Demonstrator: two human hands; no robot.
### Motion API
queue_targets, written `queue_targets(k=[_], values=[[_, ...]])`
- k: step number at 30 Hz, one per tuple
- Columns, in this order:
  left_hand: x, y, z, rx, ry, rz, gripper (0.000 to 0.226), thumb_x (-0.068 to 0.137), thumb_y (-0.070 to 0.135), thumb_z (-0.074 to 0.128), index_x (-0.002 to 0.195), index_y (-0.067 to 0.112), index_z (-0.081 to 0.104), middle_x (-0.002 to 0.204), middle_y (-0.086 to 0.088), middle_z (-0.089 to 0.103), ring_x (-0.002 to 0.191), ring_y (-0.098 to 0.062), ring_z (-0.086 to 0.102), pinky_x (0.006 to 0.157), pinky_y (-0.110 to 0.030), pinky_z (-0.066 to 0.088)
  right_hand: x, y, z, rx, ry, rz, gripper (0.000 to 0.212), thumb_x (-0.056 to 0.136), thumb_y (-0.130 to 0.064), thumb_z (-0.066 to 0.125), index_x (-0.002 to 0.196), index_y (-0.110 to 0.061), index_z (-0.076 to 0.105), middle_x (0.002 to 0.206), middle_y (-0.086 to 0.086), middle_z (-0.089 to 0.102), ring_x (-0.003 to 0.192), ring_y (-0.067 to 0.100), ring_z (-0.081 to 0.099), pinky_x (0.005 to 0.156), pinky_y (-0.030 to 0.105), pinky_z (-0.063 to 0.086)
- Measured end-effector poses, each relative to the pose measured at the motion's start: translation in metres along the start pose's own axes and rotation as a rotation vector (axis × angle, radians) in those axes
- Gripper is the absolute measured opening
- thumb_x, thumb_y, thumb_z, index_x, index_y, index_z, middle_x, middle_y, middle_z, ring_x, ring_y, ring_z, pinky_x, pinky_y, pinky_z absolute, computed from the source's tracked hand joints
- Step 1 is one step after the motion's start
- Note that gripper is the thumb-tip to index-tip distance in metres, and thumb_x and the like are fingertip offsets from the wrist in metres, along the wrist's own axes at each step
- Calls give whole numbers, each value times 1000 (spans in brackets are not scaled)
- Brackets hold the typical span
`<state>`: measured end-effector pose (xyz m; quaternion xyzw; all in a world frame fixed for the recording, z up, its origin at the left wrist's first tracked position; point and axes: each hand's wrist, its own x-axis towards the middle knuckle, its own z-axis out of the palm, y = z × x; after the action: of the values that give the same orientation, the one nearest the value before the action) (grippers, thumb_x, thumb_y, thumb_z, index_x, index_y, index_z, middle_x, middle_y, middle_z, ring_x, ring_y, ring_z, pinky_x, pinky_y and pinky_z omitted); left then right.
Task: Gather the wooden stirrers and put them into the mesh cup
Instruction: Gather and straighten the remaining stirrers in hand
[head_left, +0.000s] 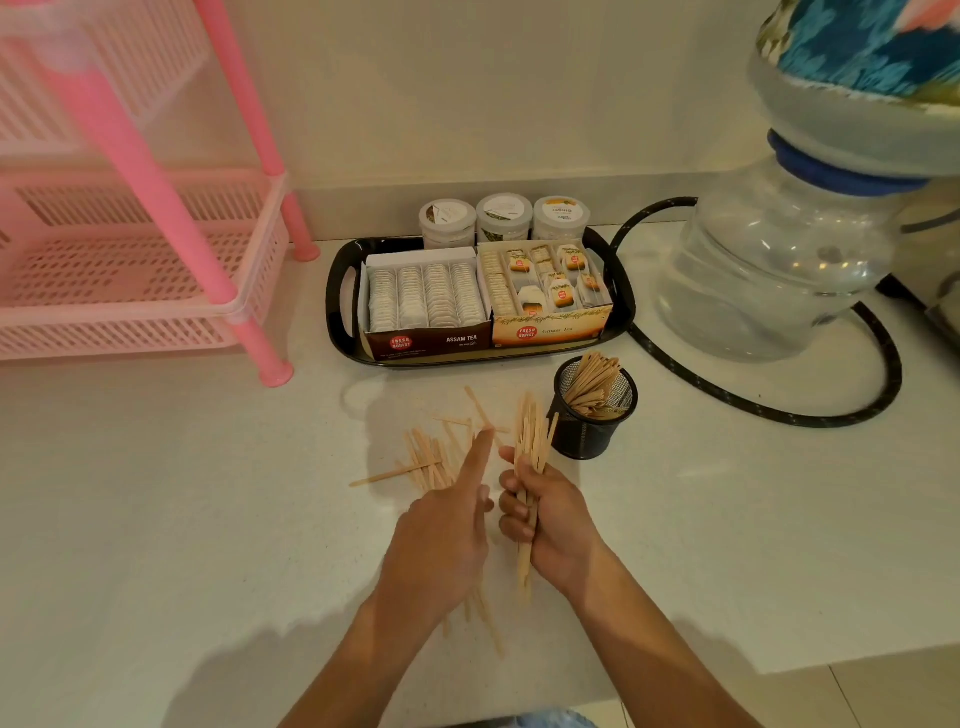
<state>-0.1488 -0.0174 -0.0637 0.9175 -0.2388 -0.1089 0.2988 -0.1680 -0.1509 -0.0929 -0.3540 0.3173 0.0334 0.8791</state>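
Observation:
A black mesh cup (592, 436) stands on the white counter and holds several wooden stirrers (592, 382) leaning to the left. My right hand (550, 519) is closed around an upright bundle of stirrers (531, 431), just left of the cup. My left hand (447, 540) hovers beside it with the index finger stretched toward the bundle; some stirrers seem to lie under its palm, and I cannot tell whether it grips them. Loose stirrers (426, 460) lie scattered on the counter left of both hands, and a few more (488, 623) show below my left wrist.
A black tray (343, 312) with two tea-bag boxes and three small jars sits behind the cup. A pink plastic rack (156, 270) stands at the left. A large water bottle (779, 270) and a black hose (831, 410) are at the right. The counter edge runs along the lower right.

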Motion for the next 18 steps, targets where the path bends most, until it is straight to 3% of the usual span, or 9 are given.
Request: queue_targets(k=[2, 4, 7, 11, 14, 16, 18], values=[[-6, 8, 1, 179, -66, -12, 96, 100, 30, 43, 124, 52, -47, 70, 13, 56, 56, -3, 52, 57, -22, 45, 4, 2, 5, 7, 31, -1, 25, 105, -20, 42, 121, -7, 56, 63, 0, 47, 45, 8, 33, 35, 19, 25], [-10, 16, 1, 292, -97, -14, 104, 98, 25, 43, 118, 43, -57, 61, 10, 38, 49, -4, 39, 52, -24, 35, 6, 6, 9, -27, 51, 3, 24, 105, -23, 43, 116, -8, 58, 60, -1, 49, 43, 7, 36, 35, 20, 27], [-11, 18, -1, 350, -129, 8, 100, 96, 17, 40, 125, 35, -54, 63, 7, 36, 50, -7, 35, 55, -28, 36, 9, 14, 13, -84, 49, 31, 28, 101, -37, 49, 97, -12, 61, 56, -3, 50, 46, 9, 43, 46, 23, 33], [-4, 19, -14, 295, -294, 53, 94, 96, 12, 39, 136, 42, -41, 67, 5, 42, 54, -9, 42, 58, -30, 39, 8, 20, 17, -65, -43, 77, 48, 96, -56, 49, 108, -13, 67, 68, -2, 68, 65, 11, 67, 77, 33, 50], [7, 18, -19, 237, -442, 36, 95, 96, 9, 40, 138, 41, -39, 94, -4, 60, 55, -6, 45, 55, -24, 38, 7, 27, 20, -8, -97, 108, 59, 93, -62, 48, 120, -12, 63, 98, 6, 76, 99, 22, 71, 102, 45, 46], [11, 16, -20, 194, -488, 15, 93, 97, 8, 41, 142, 37, -35, 98, -7, 62, 51, -6, 47, 52, -27, 46, 6, 29, 21, -14, -95, 101, 54, 95, -57, 48, 121, -12, 63, 108, 9, 75, 110, 26, 67, 104, 47, 46], [11, 10, -18, 158, -506, 25, 90, 98, 9, 41, 144, 34, -33, 76, 2, 60, 44, -8, 49, 56, -34, 57, 5, 27, 22, -43, -74, 77, 43, 98, -47, 49, 118, -12, 63, 87, 5, 74, 91, 20, 73, 89, 40, 53]])
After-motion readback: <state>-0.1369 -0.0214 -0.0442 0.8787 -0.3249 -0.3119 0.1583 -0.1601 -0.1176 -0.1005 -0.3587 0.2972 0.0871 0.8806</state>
